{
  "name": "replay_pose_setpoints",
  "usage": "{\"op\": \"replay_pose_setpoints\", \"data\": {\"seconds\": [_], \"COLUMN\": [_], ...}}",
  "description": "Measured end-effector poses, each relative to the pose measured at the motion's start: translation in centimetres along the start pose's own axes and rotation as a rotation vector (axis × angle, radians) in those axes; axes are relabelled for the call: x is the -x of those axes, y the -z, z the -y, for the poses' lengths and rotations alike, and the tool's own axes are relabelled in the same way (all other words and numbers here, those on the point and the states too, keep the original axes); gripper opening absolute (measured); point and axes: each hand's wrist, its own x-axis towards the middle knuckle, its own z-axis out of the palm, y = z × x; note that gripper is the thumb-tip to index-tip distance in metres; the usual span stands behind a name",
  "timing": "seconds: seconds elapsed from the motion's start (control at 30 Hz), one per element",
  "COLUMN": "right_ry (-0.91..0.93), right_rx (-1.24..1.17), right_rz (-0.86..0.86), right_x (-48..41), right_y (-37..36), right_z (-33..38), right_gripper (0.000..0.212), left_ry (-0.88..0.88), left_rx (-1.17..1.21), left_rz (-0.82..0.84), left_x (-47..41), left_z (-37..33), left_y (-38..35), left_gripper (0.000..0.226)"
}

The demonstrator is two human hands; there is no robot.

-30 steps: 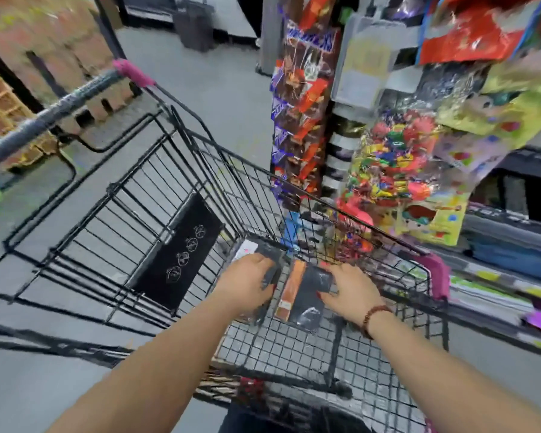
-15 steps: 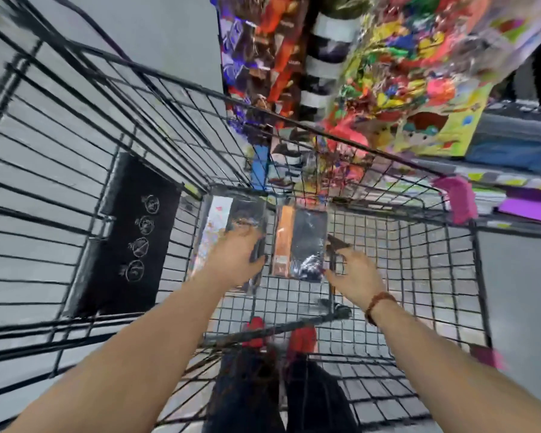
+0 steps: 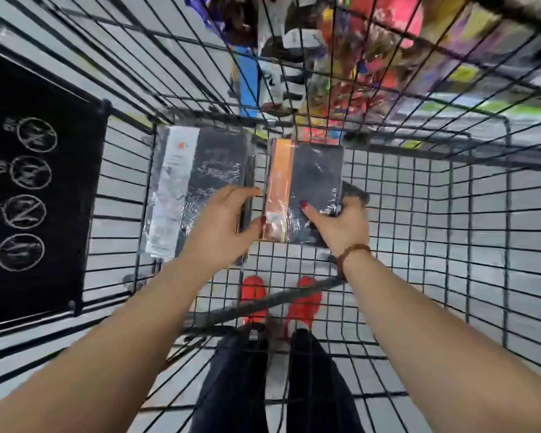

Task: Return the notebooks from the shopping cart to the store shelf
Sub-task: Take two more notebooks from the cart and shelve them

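Both hands reach into the wire shopping cart point(image 3: 450, 214): left hand point(image 3: 222, 226) grips the near right edge of the white-banded notebook point(image 3: 188, 189), lying on the cart floor at left. Right hand point(image 3: 341, 223) clasps the near corner of the orange-banded notebook point(image 3: 303, 185), just beside it.

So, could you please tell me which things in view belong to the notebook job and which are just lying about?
Part of the job:
- white-banded notebook, under the left hand
- orange-banded notebook, gripped by the right hand
- shopping cart

Just about:
- black warning panel
- hanging toy packets
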Motion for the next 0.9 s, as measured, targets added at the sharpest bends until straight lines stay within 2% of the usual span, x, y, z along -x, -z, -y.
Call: {"op": "replay_pose_setpoints", "data": {"seconds": [0.13,0.23,0.33,0.37,0.4,0.5,0.57,0.63,0.73,0.9], "right_ry": [0.001,0.031,0.11,0.139,0.147,0.044,0.025,0.034,0.016,0.046], "right_rx": [0.036,0.059,0.086,0.084,0.068,-0.007,0.08,0.169,0.162,-0.019], "right_rz": [-0.013,-0.039,-0.144,-0.156,-0.134,0.031,0.093,0.081,0.05,0.072], "right_x": [-0.2,-0.5,-0.2,-0.1,-0.1,-0.3,-0.4,-0.6,-0.7,-0.6], "right_y": [-0.1,0.4,1.6,2.0,2.3,2.4,1.7,0.9,0.3,1.7], "right_z": [0.3,-0.2,-0.3,-0.2,-0.1,0.2,0.3,0.3,0.4,-0.4], "right_gripper": [0.068,0.046,0.017,0.015,0.022,0.064,0.072,0.074,0.073,0.041], "left_ry": [0.002,0.005,0.034,0.043,0.051,0.051,0.051,0.046,0.034,0.051], "left_rx": [0.0,0.009,0.04,0.048,0.054,0.056,0.059,0.065,0.083,0.142], "left_rz": [-0.008,-0.029,-0.043,-0.044,-0.042,-0.057,-0.069,-0.074,-0.072,-0.08], "left_x": [0.0,-0.3,-0.5,-0.6,-0.6,-0.6,-0.6,-0.6,-0.6,-0.6], "left_z": [0.4,0.2,-0.2,-0.3,-0.4,-0.5,-0.3,-0.1,0.1,0.0], "left_y": [-0.1,0.1,0.2,0.1,0.1,0.1,-0.1,-0.2,-0.2,0.0], "left_gripper": [0.044,0.042,0.042,0.042,0.042,0.041,0.04,0.04,0.039,0.037]}}
